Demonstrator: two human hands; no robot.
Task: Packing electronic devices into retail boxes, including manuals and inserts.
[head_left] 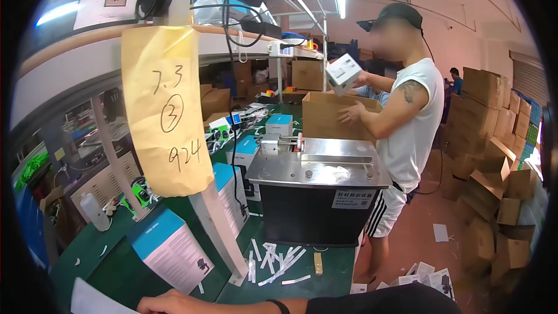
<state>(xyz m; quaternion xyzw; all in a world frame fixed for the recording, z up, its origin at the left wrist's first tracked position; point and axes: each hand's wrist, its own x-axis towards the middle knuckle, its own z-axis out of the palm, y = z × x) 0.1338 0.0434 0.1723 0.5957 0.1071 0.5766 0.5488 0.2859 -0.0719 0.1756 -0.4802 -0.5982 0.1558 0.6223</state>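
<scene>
My right hand reaches in from the lower right along the bottom edge, below a black sleeve and a dark wristband. Most of its fingers are cut off by the frame's edge. Close by its fingertips lies a plain white sheet or box panel, only partly in view; whether the hand grips it does not show. Just beyond stands a blue-and-white product box on the green table. White paper strips are scattered to the right of that box. My left hand is out of view.
A steel-topped black machine stands mid-table. A pale post with a yellow paper rises before it. Across the table a co-worker holds a white box over an open carton. Cartons pile up at right.
</scene>
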